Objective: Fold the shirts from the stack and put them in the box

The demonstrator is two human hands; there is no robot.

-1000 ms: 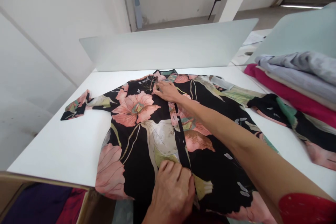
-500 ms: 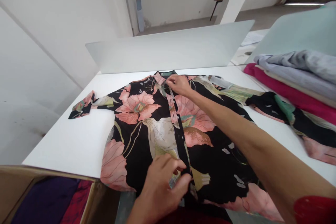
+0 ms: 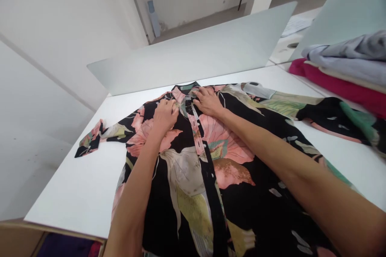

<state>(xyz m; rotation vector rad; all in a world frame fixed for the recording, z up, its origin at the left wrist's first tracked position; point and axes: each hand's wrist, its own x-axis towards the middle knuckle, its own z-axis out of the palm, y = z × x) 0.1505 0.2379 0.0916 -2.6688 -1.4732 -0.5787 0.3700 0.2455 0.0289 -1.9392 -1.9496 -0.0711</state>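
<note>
A black floral shirt (image 3: 183, 168) with large pink flowers lies face up on the white table (image 3: 72, 184), its collar at the far side and its sleeves out to both sides. Left of the collar, my left hand (image 3: 165, 114) is on the shirt front with fingers bent together at the cloth; the fingertips are partly hidden. My right hand (image 3: 208, 101) rests flat on the fabric just right of the collar opening, fingers stretched out. Between the hands runs the button placket (image 3: 197, 136).
Folded garments (image 3: 346, 68) in grey, cream and magenta are stacked at the right. A pale divider panel (image 3: 193, 56) stands along the table's back edge. At the lower left is a cardboard box (image 3: 18, 237) with purple and red cloth inside.
My left hand has moved from the lower shirt front up beside the collar. My right hand has gone from pinching near the collar to lying flat. The view has shifted slightly.
</note>
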